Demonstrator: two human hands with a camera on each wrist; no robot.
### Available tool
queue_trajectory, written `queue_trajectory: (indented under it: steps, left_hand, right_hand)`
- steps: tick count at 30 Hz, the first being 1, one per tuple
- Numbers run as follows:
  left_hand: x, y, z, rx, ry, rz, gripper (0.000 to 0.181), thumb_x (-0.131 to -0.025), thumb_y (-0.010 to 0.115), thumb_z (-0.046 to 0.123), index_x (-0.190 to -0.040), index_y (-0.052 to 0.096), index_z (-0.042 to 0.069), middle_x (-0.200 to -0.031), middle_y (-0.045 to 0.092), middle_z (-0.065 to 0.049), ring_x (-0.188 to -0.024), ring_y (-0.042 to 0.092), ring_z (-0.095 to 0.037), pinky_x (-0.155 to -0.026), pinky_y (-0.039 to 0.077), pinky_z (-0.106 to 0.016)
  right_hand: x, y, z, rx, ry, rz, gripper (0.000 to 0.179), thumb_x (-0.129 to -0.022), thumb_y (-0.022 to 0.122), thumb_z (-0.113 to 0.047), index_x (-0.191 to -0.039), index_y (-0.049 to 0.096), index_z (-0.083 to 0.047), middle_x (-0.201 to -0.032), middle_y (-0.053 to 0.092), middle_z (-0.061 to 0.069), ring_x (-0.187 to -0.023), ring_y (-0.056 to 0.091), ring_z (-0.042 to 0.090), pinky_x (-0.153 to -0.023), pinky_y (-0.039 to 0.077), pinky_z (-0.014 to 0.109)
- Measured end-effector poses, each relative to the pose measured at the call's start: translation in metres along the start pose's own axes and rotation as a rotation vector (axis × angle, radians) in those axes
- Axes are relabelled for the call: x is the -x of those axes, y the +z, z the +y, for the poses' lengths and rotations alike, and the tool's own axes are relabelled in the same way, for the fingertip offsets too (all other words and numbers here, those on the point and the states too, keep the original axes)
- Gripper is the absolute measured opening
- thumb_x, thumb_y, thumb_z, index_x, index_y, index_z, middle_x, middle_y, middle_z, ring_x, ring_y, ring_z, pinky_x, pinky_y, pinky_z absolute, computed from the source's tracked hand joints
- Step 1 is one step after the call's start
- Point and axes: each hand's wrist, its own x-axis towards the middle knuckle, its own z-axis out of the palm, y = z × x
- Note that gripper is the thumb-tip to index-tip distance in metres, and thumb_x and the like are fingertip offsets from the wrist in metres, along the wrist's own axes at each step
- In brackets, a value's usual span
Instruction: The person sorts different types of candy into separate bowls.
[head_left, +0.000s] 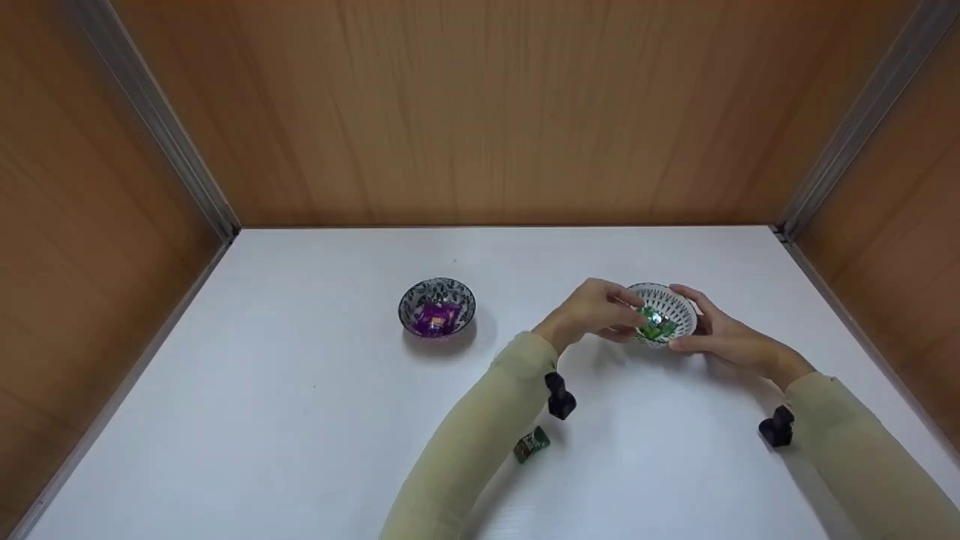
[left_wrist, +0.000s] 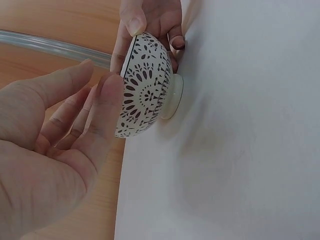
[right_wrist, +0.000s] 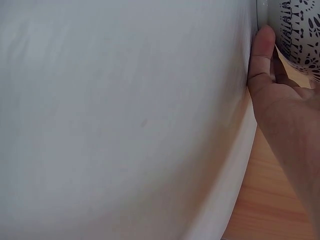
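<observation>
A small white bowl (head_left: 684, 313) with a dark petal pattern sits at the right of the table and contains several green-wrapped candies (head_left: 655, 325). My right hand (head_left: 739, 341) holds this bowl from its right side, thumb at the near side and fingers round the far side. From the left, my left hand (head_left: 600, 311) reaches over the rim with loosely bent fingers above the candies. Between thumb and fingers of that hand nothing shows in the left wrist view, where the bowl's patterned wall (left_wrist: 147, 92) stands just beyond the fingertips.
A dark-patterned bowl (head_left: 409, 309) with purple-wrapped candies (head_left: 437, 319) stands left of centre. One green-and-brown wrapped candy (head_left: 532, 444) lies on the white table (head_left: 247, 390) beside the left sleeve. Wooden panels (head_left: 480, 112) enclose the back and sides.
</observation>
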Motion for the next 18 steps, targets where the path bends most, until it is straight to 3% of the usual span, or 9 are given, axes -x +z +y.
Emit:
queue_trajectory:
  steps: [6, 10, 14, 18]
  left_hand:
    - [0.006, 0.001, -0.001, -0.013, -0.014, -0.006, 0.028, -0.085, 0.082, 0.004, -0.111, 0.074, 0.002, -0.092, 0.07, -0.006, -0.075, 0.07, -0.019, -0.068, 0.062, -0.032]
    - [0.015, -0.004, 0.0, -0.017, 0.0, -0.048, 0.028, -0.085, 0.082, 0.004, -0.111, 0.074, 0.001, -0.091, 0.071, -0.006, -0.074, 0.069, -0.018, -0.069, 0.062, -0.033]
    - [0.025, -0.011, 0.002, -0.044, 0.012, -0.133, 0.027, -0.085, 0.082, 0.006, -0.111, 0.074, 0.003, -0.093, 0.07, -0.006, -0.077, 0.068, -0.018, -0.071, 0.062, -0.033]
    - [0.038, -0.02, 0.0, -0.138, -0.004, -0.277, 0.031, -0.086, 0.083, 0.011, -0.115, 0.074, 0.008, -0.097, 0.072, -0.006, -0.081, 0.068, -0.018, -0.075, 0.061, -0.033]
  right_hand:
    - [-0.001, 0.002, 0.0, -0.016, 0.001, -0.012, 0.096, -0.096, 0.072, -0.024, -0.161, 0.003, -0.038, -0.155, 0.027, 0.019, -0.133, 0.038, 0.033, -0.098, 0.044, 0.024]
    - [-0.001, 0.003, 0.0, -0.006, 0.007, -0.014, 0.096, -0.095, 0.072, -0.025, -0.161, 0.004, -0.039, -0.155, 0.027, 0.019, -0.133, 0.037, 0.033, -0.101, 0.042, 0.028]
    - [0.0, 0.001, -0.001, 0.031, 0.006, 0.006, 0.096, -0.094, 0.073, -0.027, -0.161, 0.005, -0.039, -0.154, 0.029, 0.018, -0.133, 0.037, 0.033, -0.104, 0.037, 0.036]
    - [0.0, 0.0, -0.001, 0.055, 0.008, 0.023, 0.096, -0.094, 0.074, -0.029, -0.161, 0.006, -0.038, -0.152, 0.031, 0.019, -0.133, 0.037, 0.035, -0.109, 0.031, 0.048]
